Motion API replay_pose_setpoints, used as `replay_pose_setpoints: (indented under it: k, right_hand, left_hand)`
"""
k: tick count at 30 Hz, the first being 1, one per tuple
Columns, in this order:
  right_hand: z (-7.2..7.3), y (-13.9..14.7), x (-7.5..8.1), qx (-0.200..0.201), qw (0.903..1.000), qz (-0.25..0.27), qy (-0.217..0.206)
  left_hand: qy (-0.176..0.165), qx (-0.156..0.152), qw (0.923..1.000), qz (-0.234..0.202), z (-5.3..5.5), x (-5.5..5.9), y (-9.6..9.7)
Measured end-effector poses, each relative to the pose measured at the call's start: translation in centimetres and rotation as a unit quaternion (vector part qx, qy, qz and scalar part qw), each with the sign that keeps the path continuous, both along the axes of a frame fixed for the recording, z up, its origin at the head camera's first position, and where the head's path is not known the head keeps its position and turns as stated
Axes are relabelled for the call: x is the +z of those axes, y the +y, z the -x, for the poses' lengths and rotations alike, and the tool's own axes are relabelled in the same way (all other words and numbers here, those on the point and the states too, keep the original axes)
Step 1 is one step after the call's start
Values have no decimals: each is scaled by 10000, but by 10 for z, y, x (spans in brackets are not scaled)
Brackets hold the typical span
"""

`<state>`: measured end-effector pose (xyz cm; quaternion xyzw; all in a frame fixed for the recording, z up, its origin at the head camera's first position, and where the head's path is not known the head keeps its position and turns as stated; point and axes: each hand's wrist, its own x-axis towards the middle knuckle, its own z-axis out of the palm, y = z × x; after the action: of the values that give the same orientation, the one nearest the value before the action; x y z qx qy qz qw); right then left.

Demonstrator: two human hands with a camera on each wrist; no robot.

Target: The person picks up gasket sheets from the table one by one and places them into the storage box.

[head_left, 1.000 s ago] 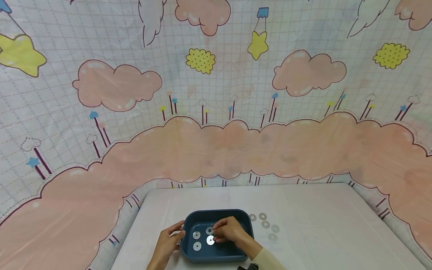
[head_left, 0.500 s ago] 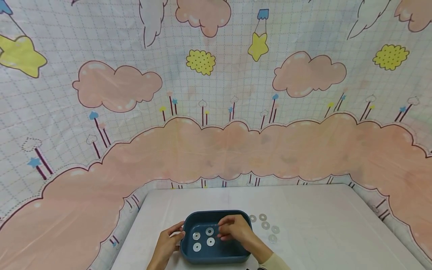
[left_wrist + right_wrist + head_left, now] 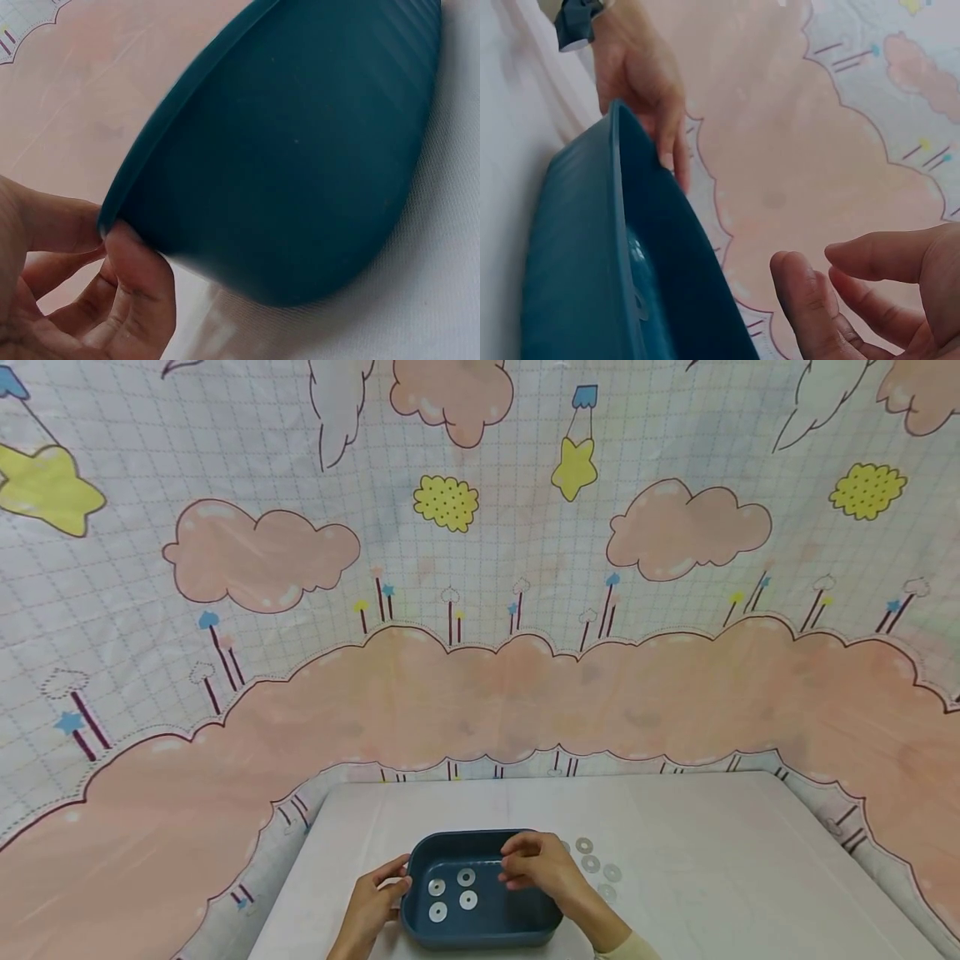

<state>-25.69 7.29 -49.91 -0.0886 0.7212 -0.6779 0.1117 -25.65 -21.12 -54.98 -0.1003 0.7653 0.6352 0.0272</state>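
Observation:
A dark blue rectangular tray (image 3: 487, 937) stands on the white table. Several flat silver washers (image 3: 442, 917) lie in its left half. My left hand (image 3: 367, 903) pinches the tray's left rim; in the left wrist view its thumb (image 3: 139, 262) and finger (image 3: 64, 221) close on the rim. Over the tray's right side hovers my right hand (image 3: 551, 870), its fingers loosely bent. The right wrist view shows a gap between thumb and fingertips (image 3: 789, 274) with nothing between them.
To the right of the tray, several more washers (image 3: 591, 870) lie on the white tabletop (image 3: 720, 860), some partly behind the right hand. A patterned cloth (image 3: 480, 693) with clouds and stars hangs behind the table.
My right hand has moved right and slightly up, away from the washers in the tray, uncovering them. The left hand keeps its hold on the tray's rim.

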Motion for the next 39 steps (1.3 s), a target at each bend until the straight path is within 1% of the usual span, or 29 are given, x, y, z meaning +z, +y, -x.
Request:
replay_pose_setpoints:
  k: [6, 9, 14, 21, 28, 33, 39]
  right_hand:
    - [-1, 8, 5, -114, 9999, 53, 44]
    - [0, 13, 5, -175, 9998, -14, 123]
    - [-1, 25, 9, -290, 9990, -111, 308]
    - [-5, 42, 15, -412, 9985, -31, 357]
    - [-4, 59, 14, -611, 9967, -272, 469]
    - [-2, 70, 13, -832, 9938, -437, 592]
    - [-3, 83, 12, -982, 9900, -708, 719]
  left_hand:
    - [19, -8, 10000, -23, 2, 0, -1]
    - [15, 4, 10000, -31, 2, 0, -1]
    - [27, 25, 10000, -49, -1, 1, 0]
    - [16, 13, 10000, -55, -3, 0, 0]
    - [-31, 12, 10000, -31, -4, -1, 0]
    - [-13, 23, 10000, -9, -6, 0, 0]
    - [-8, 14, 10000, -39, -7, 0, 0]
